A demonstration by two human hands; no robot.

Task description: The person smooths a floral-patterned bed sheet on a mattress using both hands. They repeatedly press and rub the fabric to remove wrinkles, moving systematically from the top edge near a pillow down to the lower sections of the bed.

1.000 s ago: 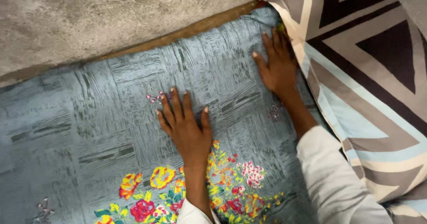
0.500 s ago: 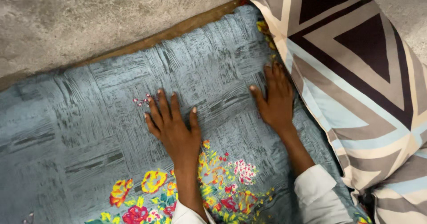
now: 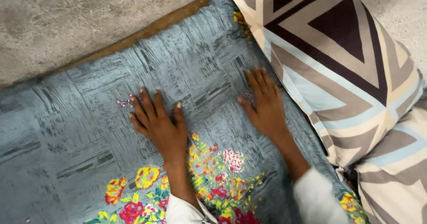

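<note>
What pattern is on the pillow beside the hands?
The pillow has brown, cream and pale blue triangles and stripes, seen in the head view.

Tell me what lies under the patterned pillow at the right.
The patterned pillow rests on the blue-grey bedsheet, covering its right edge. The right hand lies flat on the sheet beside it. Whatever is beneath the pillow further in is hidden.
</note>
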